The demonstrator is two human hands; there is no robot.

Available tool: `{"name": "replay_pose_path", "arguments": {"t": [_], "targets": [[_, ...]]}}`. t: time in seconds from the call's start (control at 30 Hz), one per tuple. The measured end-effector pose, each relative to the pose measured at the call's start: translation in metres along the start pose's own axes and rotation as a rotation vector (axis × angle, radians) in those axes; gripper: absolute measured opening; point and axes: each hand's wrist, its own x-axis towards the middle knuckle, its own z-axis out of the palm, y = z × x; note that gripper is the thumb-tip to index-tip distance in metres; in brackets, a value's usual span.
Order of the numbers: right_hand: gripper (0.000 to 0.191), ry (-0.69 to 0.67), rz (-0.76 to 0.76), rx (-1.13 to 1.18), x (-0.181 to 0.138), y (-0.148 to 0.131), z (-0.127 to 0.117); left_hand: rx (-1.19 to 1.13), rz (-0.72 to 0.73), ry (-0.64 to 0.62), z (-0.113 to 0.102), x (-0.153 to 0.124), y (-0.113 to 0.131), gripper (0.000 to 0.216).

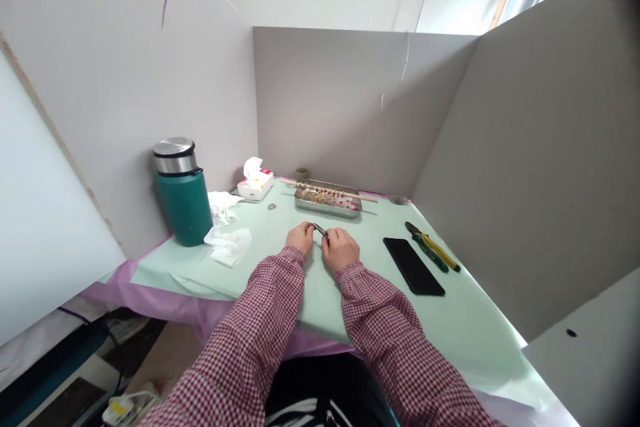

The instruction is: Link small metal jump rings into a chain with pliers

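My right hand is closed around a slim, pointed metal tool, whose tip angles up and left; whether it is tweezers or small pliers I cannot tell. Just left of that tip, my left hand is closed in a pinch, and what lies between its fingers is too small to make out. Both hands are over the pale green table cover, near the middle. Beyond them stands a metal tray with small red, white and gold pieces in it. A thin wooden stick lies across the tray, with small pieces along part of it.
To the right lie a black phone and yellow-green handled pliers. On the left are a green bottle, crumpled tissues and a tissue pack. A tape roll sits behind the tray. Grey panels enclose the table.
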Motion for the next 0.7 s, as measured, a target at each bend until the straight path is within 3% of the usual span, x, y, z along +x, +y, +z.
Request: {"name": "replay_pose_path", "arguments": {"t": [0.37,0.7], "targets": [[0.013,-0.007,0.000,-0.061,0.0003,-0.0026,-0.0030,0.066,-0.022,-0.048,-0.0023,0.0009,0.0025,0.029],[0.016,0.013,0.069,0.103,-0.0013,-0.0001,0.0000,-0.363,-0.177,-0.170,-0.0082,-0.0005,0.0075,0.027]]}}
